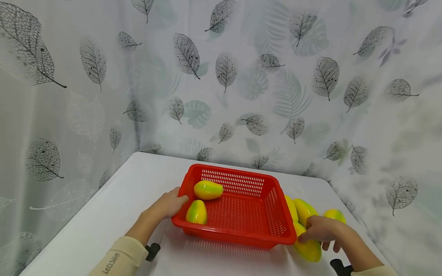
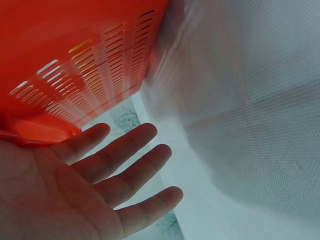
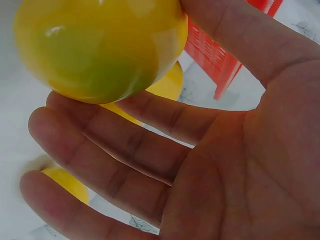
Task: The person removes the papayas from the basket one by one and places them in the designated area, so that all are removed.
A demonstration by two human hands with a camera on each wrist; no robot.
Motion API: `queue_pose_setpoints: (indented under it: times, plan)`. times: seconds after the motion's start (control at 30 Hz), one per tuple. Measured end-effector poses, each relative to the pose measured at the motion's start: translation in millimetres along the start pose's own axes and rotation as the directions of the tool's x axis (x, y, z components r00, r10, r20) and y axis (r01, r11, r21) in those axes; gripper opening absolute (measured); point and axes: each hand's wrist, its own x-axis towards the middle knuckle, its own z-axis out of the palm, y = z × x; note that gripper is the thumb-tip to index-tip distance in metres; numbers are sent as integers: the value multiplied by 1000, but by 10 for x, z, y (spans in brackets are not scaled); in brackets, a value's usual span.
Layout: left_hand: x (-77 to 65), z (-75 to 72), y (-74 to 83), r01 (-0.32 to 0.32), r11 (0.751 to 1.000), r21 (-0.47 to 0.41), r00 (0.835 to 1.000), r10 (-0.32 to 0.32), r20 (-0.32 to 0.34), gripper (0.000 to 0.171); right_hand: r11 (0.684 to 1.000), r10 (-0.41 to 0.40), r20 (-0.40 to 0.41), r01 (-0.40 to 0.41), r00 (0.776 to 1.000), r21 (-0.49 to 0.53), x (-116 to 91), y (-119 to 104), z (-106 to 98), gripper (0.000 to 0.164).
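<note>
In the head view a red plastic basket (image 1: 238, 231) with slotted sides stands on the white table. My left hand (image 1: 171, 203) holds its left rim, the thumb over the edge and the fingers (image 2: 131, 175) spread along the outside. Inside the basket lie one mango (image 1: 208, 190) at the back left and another mango (image 1: 197, 213) at the front left, both yellow and green. Just right of the basket, my right hand (image 1: 324, 229) grips a mango (image 1: 309, 250) between the thumb and the fingertips. The right wrist view shows this mango (image 3: 100, 47) close up.
Behind the gripped fruit, more mangoes (image 1: 305, 211) lie against the basket's right side, and a separate mango (image 1: 334, 215) sits farther right. A leaf-patterned curtain (image 1: 224, 107) hangs around the back and sides of the table (image 1: 152, 172).
</note>
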Motion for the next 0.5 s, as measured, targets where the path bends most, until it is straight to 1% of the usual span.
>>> queue_pose_setpoints:
  times: [0.23,0.5]
  plan:
    - [-11,3,-8,5,1000,-9,1000,-5,-9,49,1000,-2,12,2,1000,-16,24,-14,22,49]
    - [-29,8,13,1,1000,-18,1000,-2,-11,49,1000,0,5,0,1000,-18,45,-2,63,48]
